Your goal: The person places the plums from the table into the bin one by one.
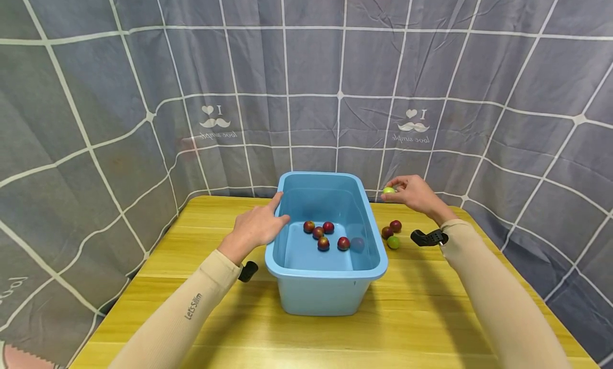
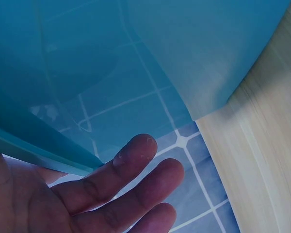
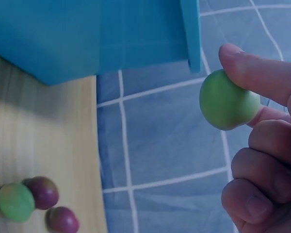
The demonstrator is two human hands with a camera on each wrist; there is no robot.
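A light blue plastic tub [image 1: 325, 274] stands on the table with several reddish plums [image 1: 318, 232] on its floor. My left hand [image 1: 258, 223] rests on its left rim, thumb over the edge. In the left wrist view, relaxed fingers [image 2: 140, 189] extend below the rim outside the wall. Beyond the tub's far right side, my right hand [image 1: 415, 192] pinches a green plum [image 3: 228, 100] between thumb and index finger, raised above the table. The other fingers curl toward the palm. Two dark red plums [image 3: 43, 192] and another green plum [image 3: 16, 202] lie together right of the tub.
The yellow wood-grain table [image 1: 412, 316] ends at a back edge just behind the tub. A grey curtain [image 1: 311, 60] with white grid lines hangs behind and along both sides. Black straps [image 1: 429, 237] sit at the wrists over beige sleeves.
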